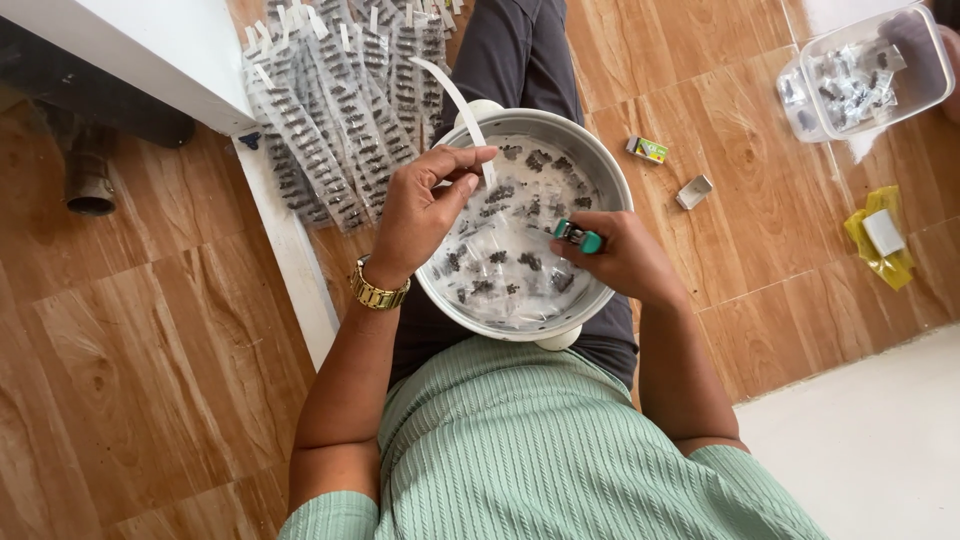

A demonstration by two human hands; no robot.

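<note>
Wood-patterned tile floor (150, 350) filled most of the frame, with a pale smooth area at lower right. A white board edge (130, 45) crossed the upper left corner.

A spread of long clear plastic packet strips holding small dark pieces (340, 110) lay on the floor at upper centre-left, fanned out just beyond the bowl.

A round white metal bowl (612, 175) sat on the person's lap at frame centre. It held many small clear packets with dark contents (500, 255), loosely scattered over its bottom.

A clear rectangular plastic container (935, 60) stood at upper right, partly filled with similar small packets.

Left hand (425, 215), centre-left over the bowl's rim, wore a gold-coloured wristwatch (378, 292). Its fingers were closed, pinching a narrow white paper strip (455, 100) that curved up and away toward the packet spread.

Right hand (625, 260), at the bowl's right rim, was closed around a small teal-and-metal stapler (577, 236), the tool pointing inward over the bowl.

A crumpled yellow plastic wrapper with a white piece on it (880, 235) lay at the right edge.

Two small items lay on the floor right of the bowl, well apart from both hands: a small green-and-yellow box (647, 150) and a small open grey box (693, 191).
</note>
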